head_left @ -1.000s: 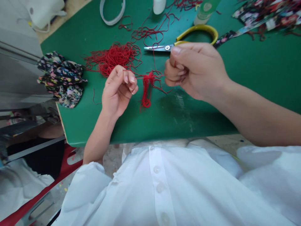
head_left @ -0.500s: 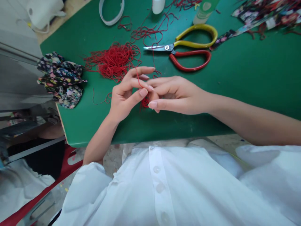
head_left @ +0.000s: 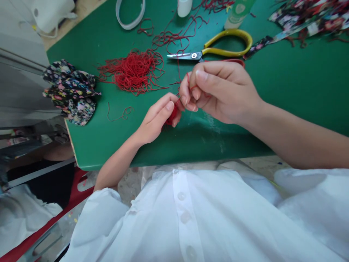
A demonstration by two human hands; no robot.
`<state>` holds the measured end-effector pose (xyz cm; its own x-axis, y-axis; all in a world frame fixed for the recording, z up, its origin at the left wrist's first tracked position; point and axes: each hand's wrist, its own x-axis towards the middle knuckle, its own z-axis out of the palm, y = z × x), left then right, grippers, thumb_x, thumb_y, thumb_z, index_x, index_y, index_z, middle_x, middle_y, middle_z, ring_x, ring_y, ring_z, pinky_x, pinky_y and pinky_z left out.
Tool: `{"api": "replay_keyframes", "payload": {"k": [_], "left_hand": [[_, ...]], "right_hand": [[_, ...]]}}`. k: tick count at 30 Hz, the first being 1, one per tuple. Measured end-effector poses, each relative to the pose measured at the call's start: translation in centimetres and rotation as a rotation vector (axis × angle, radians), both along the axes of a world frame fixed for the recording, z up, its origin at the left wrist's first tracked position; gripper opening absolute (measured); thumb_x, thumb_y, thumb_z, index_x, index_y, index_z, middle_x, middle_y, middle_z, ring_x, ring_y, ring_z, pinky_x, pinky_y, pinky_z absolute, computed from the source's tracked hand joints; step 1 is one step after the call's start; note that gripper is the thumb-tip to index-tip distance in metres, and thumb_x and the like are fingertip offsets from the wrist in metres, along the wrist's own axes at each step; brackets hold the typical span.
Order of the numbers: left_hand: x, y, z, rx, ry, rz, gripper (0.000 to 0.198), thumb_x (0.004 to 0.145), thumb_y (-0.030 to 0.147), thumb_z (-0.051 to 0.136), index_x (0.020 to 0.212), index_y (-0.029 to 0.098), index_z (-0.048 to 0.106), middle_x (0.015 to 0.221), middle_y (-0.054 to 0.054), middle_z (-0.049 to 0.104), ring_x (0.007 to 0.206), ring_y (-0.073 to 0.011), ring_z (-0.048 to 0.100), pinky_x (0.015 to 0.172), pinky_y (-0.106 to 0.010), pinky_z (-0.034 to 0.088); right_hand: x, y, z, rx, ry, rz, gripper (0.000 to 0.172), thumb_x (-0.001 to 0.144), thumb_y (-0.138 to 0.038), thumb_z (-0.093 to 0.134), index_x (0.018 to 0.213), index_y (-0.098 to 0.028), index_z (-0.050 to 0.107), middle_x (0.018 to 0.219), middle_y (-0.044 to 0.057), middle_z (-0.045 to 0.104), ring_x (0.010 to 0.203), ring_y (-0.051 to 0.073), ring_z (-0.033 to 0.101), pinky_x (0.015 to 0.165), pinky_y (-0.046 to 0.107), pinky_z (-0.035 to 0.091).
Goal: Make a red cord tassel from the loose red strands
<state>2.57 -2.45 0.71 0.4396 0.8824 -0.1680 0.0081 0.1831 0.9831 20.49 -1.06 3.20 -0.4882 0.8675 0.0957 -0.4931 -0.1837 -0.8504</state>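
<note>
My left hand [head_left: 158,118] is closed around a small red bundle of thread [head_left: 172,115], most of it hidden by the fingers. Just to the right and a little higher, my right hand [head_left: 222,89] pinches a red thread [head_left: 192,87] that runs from the bundle and loops about its fingers. Both hands are above the green tabletop [head_left: 114,145], their fingertips close together. A loose pile of red threads [head_left: 136,71] lies behind my left hand. Scissors [head_left: 195,55] with one yellow and one red handle lie behind my right hand, which covers most of the red handle.
Crumpled floral cloth [head_left: 72,92] sits at the table's left. Toward the back are a roll of white tape [head_left: 130,25], a white bottle [head_left: 184,7], a green-and-clear bottle [head_left: 237,16] and more loose threads. Floral fabric scraps [head_left: 321,18] lie at the back right.
My right hand has moved up and to the right, drawing the red thread with it, and now overlaps the scissors. My left hand has curled its fingers around the bundle.
</note>
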Motion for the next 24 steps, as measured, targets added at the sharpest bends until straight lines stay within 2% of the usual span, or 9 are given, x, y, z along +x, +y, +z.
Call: {"api": "replay_keyframes", "payload": {"k": [4,7,11,14,20,24], "left_hand": [[-0.2,0.1,0.5,-0.083,-0.066,-0.082,0.047,0.081,0.067,0.057,0.079,0.021,0.062,0.053,0.005,0.037,0.045,-0.0044,0.038,0.046,-0.019,0.037],[-0.3,0.0,0.9,-0.125,-0.093,-0.146,0.040,0.082,0.061,0.061,0.081,0.021,0.060,0.053,0.007,0.032,0.043,-0.0030,0.030,0.042,-0.018,0.030],[-0.1,-0.1,1.3,-0.188,-0.074,-0.191,0.037,0.086,0.054,0.061,0.082,0.018,0.056,0.054,0.009,0.030,0.042,-0.0015,0.026,0.040,-0.016,0.023],[0.0,-0.1,1.2,-0.251,-0.072,-0.195,0.040,0.086,0.056,0.060,0.084,0.016,0.055,0.053,0.010,0.030,0.040,-0.0010,0.023,0.038,-0.015,0.020],[-0.2,0.1,1.0,-0.295,-0.076,-0.186,0.044,0.085,0.058,0.059,0.076,0.015,0.056,0.049,0.010,0.025,0.038,-0.0010,0.020,0.038,-0.015,0.017],[-0.1,0.1,1.4,-0.368,-0.072,-0.173,0.048,0.086,0.058,0.058,0.064,0.016,0.049,0.047,0.010,0.021,0.037,-0.0008,0.019,0.038,-0.015,0.016]], "right_hand": [[0.0,0.1,0.0,-0.033,-0.053,-0.082,0.033,0.094,-0.028,0.059,0.064,-0.016,0.052,0.068,0.000,0.058,0.056,0.006,0.050,0.053,0.022,0.039],[-0.1,0.1,-0.1,-0.015,-0.041,-0.110,0.033,0.092,-0.031,0.063,0.065,-0.015,0.052,0.068,-0.001,0.057,0.056,0.006,0.049,0.053,0.022,0.039],[-0.2,0.1,-0.4,0.030,0.020,-0.091,0.036,0.086,-0.041,0.069,0.067,-0.015,0.052,0.068,-0.002,0.057,0.056,0.008,0.051,0.052,0.024,0.042],[-0.2,0.1,-0.5,0.046,0.049,-0.082,0.036,0.084,-0.041,0.071,0.067,-0.015,0.052,0.067,-0.003,0.057,0.056,0.008,0.051,0.052,0.025,0.043],[-0.1,0.2,-0.2,0.049,0.036,-0.129,0.037,0.082,-0.041,0.074,0.063,-0.016,0.054,0.063,-0.004,0.057,0.054,0.006,0.048,0.053,0.024,0.035],[0.0,0.3,0.0,0.063,0.009,-0.155,0.038,0.080,-0.044,0.074,0.060,-0.018,0.054,0.060,-0.005,0.056,0.053,0.006,0.046,0.051,0.025,0.031]]}}
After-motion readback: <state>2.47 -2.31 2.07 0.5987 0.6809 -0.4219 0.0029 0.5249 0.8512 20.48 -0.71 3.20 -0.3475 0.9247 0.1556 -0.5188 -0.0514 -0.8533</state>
